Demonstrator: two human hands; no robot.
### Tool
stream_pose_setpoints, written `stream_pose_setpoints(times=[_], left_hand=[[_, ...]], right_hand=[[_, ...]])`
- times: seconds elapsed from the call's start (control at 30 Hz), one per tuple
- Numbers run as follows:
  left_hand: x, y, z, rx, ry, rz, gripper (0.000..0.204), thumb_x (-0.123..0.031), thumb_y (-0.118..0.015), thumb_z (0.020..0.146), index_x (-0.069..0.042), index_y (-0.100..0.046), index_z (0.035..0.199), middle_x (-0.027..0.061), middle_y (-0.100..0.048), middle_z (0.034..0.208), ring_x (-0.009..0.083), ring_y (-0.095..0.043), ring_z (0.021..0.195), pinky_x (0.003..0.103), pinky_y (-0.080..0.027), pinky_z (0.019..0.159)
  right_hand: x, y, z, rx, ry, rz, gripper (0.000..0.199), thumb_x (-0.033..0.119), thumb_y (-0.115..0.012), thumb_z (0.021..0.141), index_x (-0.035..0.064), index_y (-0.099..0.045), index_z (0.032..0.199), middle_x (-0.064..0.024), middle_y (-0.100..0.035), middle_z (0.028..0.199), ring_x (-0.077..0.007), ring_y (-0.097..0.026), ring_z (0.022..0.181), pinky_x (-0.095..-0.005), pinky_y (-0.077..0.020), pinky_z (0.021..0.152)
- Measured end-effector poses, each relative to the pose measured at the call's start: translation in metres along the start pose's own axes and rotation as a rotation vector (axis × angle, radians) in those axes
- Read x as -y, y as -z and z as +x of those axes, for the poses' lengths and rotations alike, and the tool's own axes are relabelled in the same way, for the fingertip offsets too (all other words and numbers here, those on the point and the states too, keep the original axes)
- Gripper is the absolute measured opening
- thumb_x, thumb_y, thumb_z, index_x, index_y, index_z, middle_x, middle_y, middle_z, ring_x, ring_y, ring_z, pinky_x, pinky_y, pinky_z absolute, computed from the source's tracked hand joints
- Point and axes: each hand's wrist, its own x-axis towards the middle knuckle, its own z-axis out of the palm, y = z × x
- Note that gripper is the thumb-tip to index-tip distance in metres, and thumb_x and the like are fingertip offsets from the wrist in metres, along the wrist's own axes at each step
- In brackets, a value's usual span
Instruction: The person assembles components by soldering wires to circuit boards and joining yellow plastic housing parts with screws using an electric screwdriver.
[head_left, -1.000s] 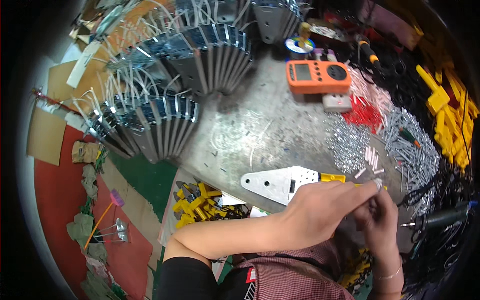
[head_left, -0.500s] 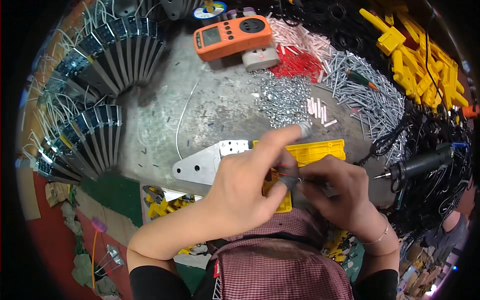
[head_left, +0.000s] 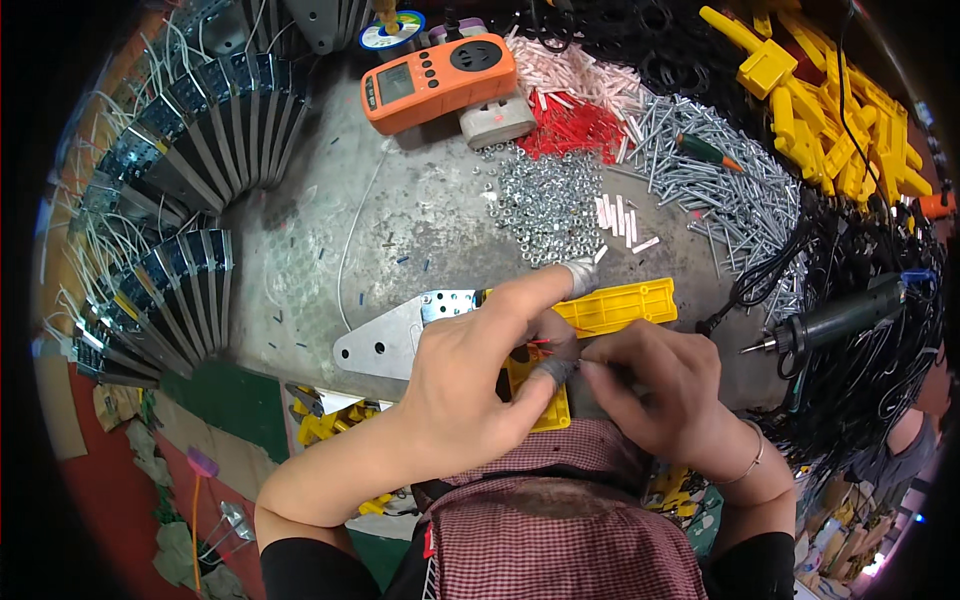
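Observation:
My left hand (head_left: 478,375) rests on a yellow plastic part (head_left: 618,303) fixed to a grey metal plate (head_left: 388,342), its forefinger stretched along the part and its taped thumb pinching thin red wires (head_left: 545,342). My right hand (head_left: 665,390) meets it from the right, fingertips closed on the same wires beside the left thumb. The wire ends are mostly hidden between the fingers.
An orange meter (head_left: 440,80) lies at the far edge. Piles of small nuts (head_left: 548,205), long screws (head_left: 715,190), red and white sleeves (head_left: 575,125) and yellow parts (head_left: 830,110) fill the right. Finned metal assemblies (head_left: 190,140) curve along the left. An electric screwdriver (head_left: 850,315) lies right.
The view has swung down toward the bench. Both hands have come together over the yellow part and plate, and the fingers have closed on the red wires.

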Motion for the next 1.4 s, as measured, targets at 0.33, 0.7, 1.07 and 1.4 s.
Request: stream_pose_setpoints(times=[0.33,0.7,1.07,1.4], left_hand=[[0.004,0.03,0.001,0.052,0.088,-0.151,0.054,0.002,-0.065,0.08,0.001,-0.045,0.13,0.0173,-0.067,0.1,0.0216,-0.066,0.087,0.035,-0.051,0.084],[-0.006,0.014,0.016,-0.078,0.231,-0.041,0.057,0.009,-0.062,0.075,0.0,-0.041,0.127,0.0096,-0.062,0.085,0.0153,-0.063,0.082,0.028,-0.051,0.075],[-0.01,0.014,0.02,-0.052,0.208,0.141,0.052,0.01,-0.055,0.073,0.001,-0.045,0.123,0.0087,-0.061,0.082,0.0153,-0.061,0.079,0.029,-0.049,0.075],[-0.012,0.012,0.024,0.055,0.32,0.114,0.05,0.007,-0.053,0.073,-0.001,-0.047,0.121,0.0098,-0.058,0.086,0.0168,-0.06,0.081,0.031,-0.05,0.078]], right_hand=[[-0.021,0.027,0.021,0.085,-0.191,0.33,0.022,0.019,-0.069,0.082,0.0016,-0.062,0.093,-0.0102,-0.06,0.076,-0.0233,-0.06,0.069,-0.0329,-0.0466,0.064],[-0.029,-0.003,0.043,0.119,0.249,-0.314,0.018,0.021,-0.068,0.073,0.0084,-0.059,0.084,-0.0062,-0.05,0.083,-0.0238,-0.055,0.08,-0.0354,-0.0491,0.061],[-0.03,0.011,0.038,0.266,0.088,-0.119,0.017,0.019,-0.07,0.073,0.0072,-0.058,0.074,-0.0077,-0.049,0.078,-0.0251,-0.056,0.07,-0.0342,-0.0463,0.057],[-0.024,0.013,0.035,-0.044,0.27,-0.133,0.02,0.004,-0.072,0.069,0.0063,-0.064,0.087,-0.0057,-0.053,0.081,-0.0219,-0.057,0.068,-0.0335,-0.047,0.057]])
